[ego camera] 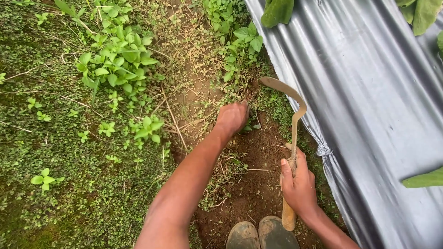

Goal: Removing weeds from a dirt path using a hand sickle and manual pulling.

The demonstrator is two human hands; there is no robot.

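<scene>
My left hand (232,117) reaches forward and is closed on a small clump of green weeds (249,125) at the edge of a bare soil patch (258,184). My right hand (299,182) grips the wooden handle of a sickle (292,110). Its curved metal blade arcs up and to the left, above the soil and just right of my left hand. The handle's end sticks out below my right wrist.
A silver plastic mulch sheet (369,106) covers the ground on the right, with large green leaves at its top and right edges. Leafy weeds (120,60) and low ground cover fill the left side. The toes of my two muddy boots (260,235) show at the bottom.
</scene>
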